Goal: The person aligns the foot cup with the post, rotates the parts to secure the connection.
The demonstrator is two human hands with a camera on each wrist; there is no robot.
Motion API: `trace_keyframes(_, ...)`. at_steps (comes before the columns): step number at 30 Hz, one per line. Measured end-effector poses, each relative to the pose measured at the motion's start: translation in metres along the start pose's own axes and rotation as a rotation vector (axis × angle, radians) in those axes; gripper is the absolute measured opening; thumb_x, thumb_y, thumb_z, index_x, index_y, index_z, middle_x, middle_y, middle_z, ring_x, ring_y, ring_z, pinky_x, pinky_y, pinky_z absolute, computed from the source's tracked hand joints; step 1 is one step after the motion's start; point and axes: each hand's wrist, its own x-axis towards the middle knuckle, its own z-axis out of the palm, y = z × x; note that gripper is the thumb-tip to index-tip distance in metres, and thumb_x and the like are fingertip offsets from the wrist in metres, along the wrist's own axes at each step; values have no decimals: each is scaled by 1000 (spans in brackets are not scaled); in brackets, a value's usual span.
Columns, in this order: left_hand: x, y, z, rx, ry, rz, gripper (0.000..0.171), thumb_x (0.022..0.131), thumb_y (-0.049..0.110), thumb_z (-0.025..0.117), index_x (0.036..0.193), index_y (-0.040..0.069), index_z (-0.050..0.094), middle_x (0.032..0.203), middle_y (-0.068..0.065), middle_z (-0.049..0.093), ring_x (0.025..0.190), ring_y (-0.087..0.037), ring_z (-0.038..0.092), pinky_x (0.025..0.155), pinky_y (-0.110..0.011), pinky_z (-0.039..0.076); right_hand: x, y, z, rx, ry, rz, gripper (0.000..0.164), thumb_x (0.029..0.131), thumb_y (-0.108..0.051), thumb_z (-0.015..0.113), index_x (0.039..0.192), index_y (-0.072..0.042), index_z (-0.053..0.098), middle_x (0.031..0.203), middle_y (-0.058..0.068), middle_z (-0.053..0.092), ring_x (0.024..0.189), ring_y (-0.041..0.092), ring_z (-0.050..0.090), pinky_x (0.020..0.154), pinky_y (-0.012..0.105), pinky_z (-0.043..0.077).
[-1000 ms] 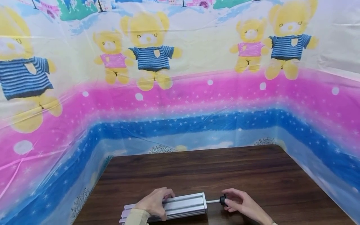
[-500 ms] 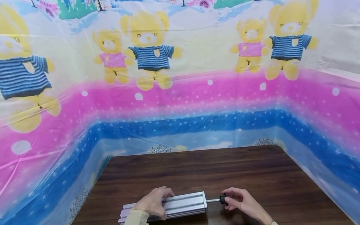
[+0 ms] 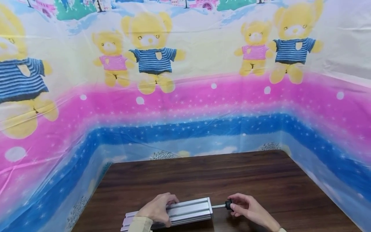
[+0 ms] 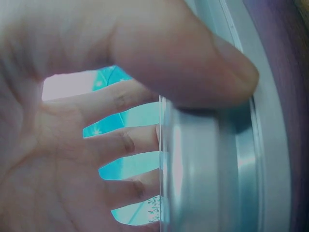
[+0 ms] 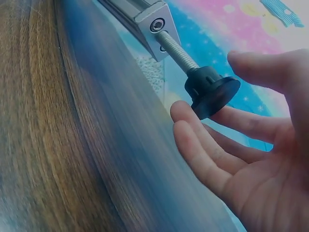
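Note:
A silver aluminium profile [image 3: 192, 207] lies along the table's front. My left hand [image 3: 156, 207] grips it from above; in the left wrist view the thumb [image 4: 212, 72] presses one side, while the fingers reach over to the other. From the profile's right end plate [image 5: 170, 36] sticks out a threaded stud [image 5: 177, 50] with a black levelling foot [image 5: 210, 92] on it. Around this foot curve the fingers of my right hand [image 3: 252, 211]. In the right wrist view the thumb tip stands slightly off the foot's disc, and the disc partly hides a finger.
The dark wood table [image 3: 197, 174] extends behind the profile. A printed cloth [image 3: 185, 112] with bears and snowflakes hangs round its back and sides. Screw heads [image 5: 157, 25] sit in the profile's end plate.
The head view has shifted slightly. Around the levelling foot, the right thumb and fingers have moved a little; the left hand keeps its hold, and the profile stays in place.

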Motion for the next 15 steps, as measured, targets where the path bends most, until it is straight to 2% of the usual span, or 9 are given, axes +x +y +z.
trace_keyframes(4,1,1,-1,12,-2,-8,63,52,1,82,111,19,70,95,3,56,81,-15,48,71,-32,46,-1,-1,0,3,-36,-58,51,101,-9,58,142,15,40,124,35,57,90,17,73,78,41,60)
trace_keyframes(9,1,1,-2,30,1,-7,63,51,2,83,111,18,70,95,4,57,82,-14,49,72,-32,47,0,-2,-1,11,-54,-78,50,100,-7,58,141,16,42,114,31,61,88,17,73,77,43,60)
trace_keyframes(15,-1,1,-2,42,9,-3,64,50,3,82,110,19,70,95,5,57,83,-13,49,72,-32,47,2,-3,0,5,-43,-31,45,103,-12,56,135,17,48,109,31,64,84,18,73,75,43,60)
